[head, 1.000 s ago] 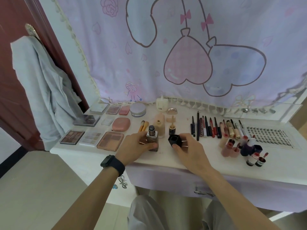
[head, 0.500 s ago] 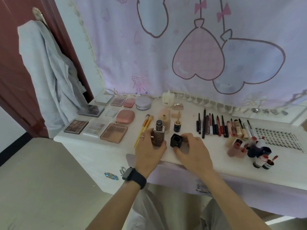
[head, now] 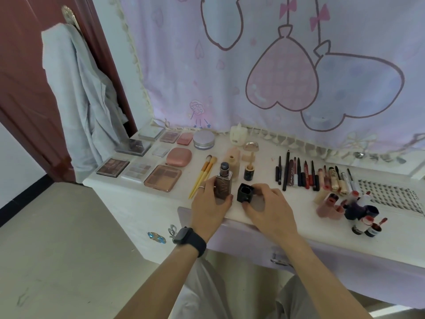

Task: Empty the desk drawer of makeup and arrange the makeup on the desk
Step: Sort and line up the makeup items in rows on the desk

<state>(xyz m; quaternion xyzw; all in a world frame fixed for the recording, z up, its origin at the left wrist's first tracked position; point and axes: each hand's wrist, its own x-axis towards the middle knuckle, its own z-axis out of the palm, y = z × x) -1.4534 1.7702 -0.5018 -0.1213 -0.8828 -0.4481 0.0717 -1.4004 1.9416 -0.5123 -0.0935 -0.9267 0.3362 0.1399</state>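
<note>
Brown bottle upright in left hand grip; right hand grip pinching black cap, seemingly on desk.

Brown rectangular foundation bottle, uncapped, upright on the white desk, gripped in the left hand. Black square cap, hollow side up, just beside it, pinched by the right hand.

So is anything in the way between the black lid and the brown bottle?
Nothing visible is. The right hand holds the black lid just beside the brown bottle, which the left hand grips, with only bare desk between them.
</note>
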